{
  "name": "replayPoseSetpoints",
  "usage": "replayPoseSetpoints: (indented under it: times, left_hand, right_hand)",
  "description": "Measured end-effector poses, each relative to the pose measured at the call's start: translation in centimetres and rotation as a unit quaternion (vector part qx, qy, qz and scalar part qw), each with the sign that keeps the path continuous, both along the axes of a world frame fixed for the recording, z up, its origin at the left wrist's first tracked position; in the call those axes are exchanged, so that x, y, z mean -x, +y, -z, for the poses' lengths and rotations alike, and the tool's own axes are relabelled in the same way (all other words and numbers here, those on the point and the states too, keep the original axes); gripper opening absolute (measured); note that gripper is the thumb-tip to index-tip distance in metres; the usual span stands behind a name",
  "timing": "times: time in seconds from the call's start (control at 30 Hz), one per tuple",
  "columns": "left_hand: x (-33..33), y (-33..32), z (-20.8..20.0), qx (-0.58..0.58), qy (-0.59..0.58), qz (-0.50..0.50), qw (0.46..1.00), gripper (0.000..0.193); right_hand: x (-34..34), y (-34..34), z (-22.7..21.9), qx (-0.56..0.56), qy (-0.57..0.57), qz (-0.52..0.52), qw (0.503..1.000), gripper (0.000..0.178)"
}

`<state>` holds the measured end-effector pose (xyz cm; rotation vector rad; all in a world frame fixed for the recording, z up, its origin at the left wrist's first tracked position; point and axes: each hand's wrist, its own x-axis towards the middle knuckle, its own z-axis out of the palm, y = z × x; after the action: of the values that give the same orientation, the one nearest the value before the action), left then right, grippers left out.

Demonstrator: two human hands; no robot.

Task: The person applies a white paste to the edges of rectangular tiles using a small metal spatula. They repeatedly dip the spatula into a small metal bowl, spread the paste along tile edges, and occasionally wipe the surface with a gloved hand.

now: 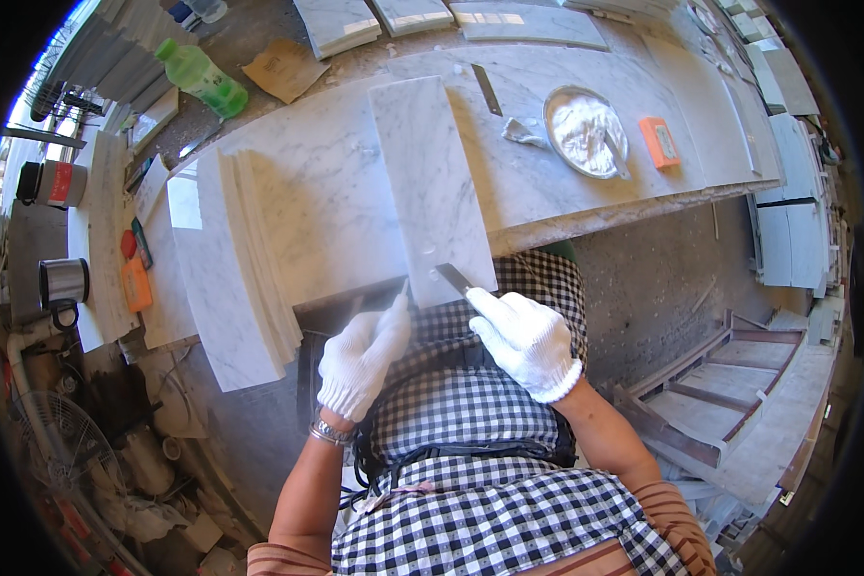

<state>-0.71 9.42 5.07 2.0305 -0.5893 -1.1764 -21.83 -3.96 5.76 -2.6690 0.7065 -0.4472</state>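
Observation:
A long white marble slab (432, 173) with grey veins lies across a larger marble surface (331, 182), its near end jutting out toward me. My right hand (528, 346), in a white knitted glove, grips a flat metal scraper (453, 278) whose blade lies over the slab's near end. Small pale wet-looking spots show beside the blade. My left hand (363, 360), gloved too, is closed at the slab's near left corner, slightly blurred. A thin pale tip sticks up from its fingers; what it is cannot be made out.
A metal bowl (548, 120) of white paste (583, 125), a loose metal blade (487, 89) and an orange box (659, 143) sit on the far marble. Stacked slabs (230, 269) stand left. Beyond are a green bottle (202, 79), a steel mug (64, 281) and a fan (62, 446).

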Motion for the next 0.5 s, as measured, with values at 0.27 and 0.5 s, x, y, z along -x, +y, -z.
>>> replayPoseSetpoints:
  times: [0.27,0.5]
  left_hand:
    - [0.17,-0.51,-0.96,-0.045,-0.039,0.039,0.997,0.050]
    - [0.10,-0.77,-1.13,-0.044,-0.020,0.043,0.998,0.049]
  right_hand:
    - [0.00,0.01,0.15,0.005,-0.008,0.003,1.000,0.036]
    - [0.11,-0.04,-0.14,-0.022,0.017,-0.019,0.999,0.033]
